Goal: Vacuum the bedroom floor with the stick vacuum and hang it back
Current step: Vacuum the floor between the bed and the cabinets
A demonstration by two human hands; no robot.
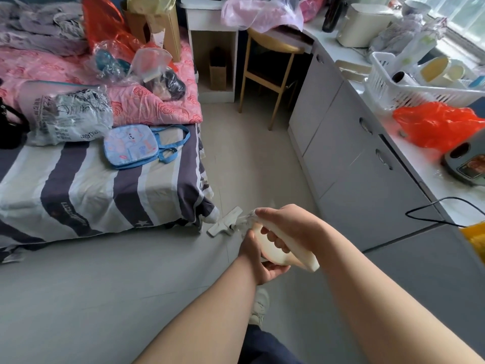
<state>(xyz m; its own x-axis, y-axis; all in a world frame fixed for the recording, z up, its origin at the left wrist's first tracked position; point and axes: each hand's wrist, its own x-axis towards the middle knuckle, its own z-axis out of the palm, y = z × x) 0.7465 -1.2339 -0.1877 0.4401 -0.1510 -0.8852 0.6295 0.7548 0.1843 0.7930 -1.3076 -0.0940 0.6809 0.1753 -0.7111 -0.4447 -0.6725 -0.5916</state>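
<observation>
I hold a white stick vacuum (296,249) in front of me, seen almost end-on from the handle. My right hand (286,227) is wrapped around the handle from above. My left hand (259,261) cups the body from below. The vacuum's white floor head (223,224) rests on the grey floor (105,290) just off the bed's near corner. The tube between body and head is mostly hidden behind my hands.
A bed (91,185) with a striped sheet, pink quilt and several bags fills the left. Grey cabinets (349,153) with a cluttered white counter run along the right. A wooden chair (273,64) stands tucked under a desk at the back. My shoe (259,306) is below my hands.
</observation>
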